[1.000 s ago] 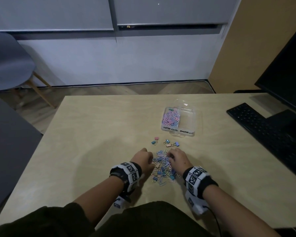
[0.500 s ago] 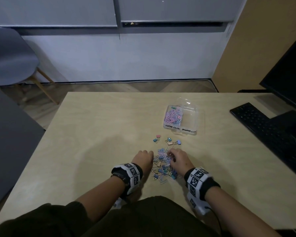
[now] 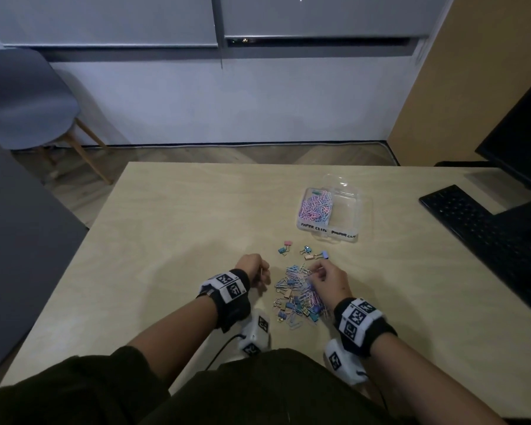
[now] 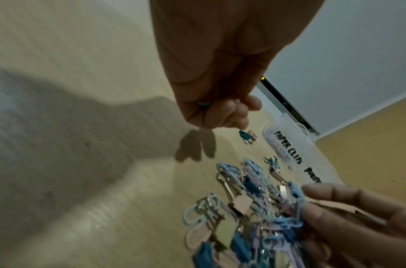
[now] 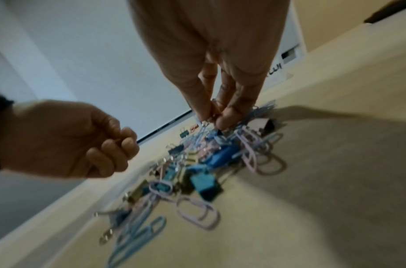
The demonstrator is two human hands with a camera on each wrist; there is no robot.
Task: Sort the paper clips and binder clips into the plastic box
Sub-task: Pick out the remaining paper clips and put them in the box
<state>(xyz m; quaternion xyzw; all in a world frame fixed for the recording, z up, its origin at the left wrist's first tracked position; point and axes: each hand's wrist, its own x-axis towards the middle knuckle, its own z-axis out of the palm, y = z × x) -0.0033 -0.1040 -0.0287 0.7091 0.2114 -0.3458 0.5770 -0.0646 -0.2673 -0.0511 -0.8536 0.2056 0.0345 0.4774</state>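
Two hands work at one mixed pile (image 3: 299, 297) of paper clips and binder clips lying on the worktop (image 3: 172, 228), on the person's side of the plastic box (image 3: 331, 214). The right hand (image 3: 330, 282) has its fingers (image 5: 222, 116) drawn narrow, pinching clips at the top of that pile, nearest the box; from the blurred wrist view I cannot tell how many it has. Taking them from the top probably helps them come free of the tangle. The left hand (image 3: 253, 266) sits just left of the pile with its fingers (image 4: 229, 114) curled tight; a bit of blue shows inside the curl, so it likely stores clips already gathered, though what kind is unclear.

Beyond the pile, between it and the box, a few binder clips (image 3: 304, 251) lie apart, seemingly set aside by type. The box stands open, labels facing the person; its left compartment holds a heap of paper clips (image 3: 316, 207), while the right one looks empty. Sorting seems partly done, with binder clips not yet boxed.
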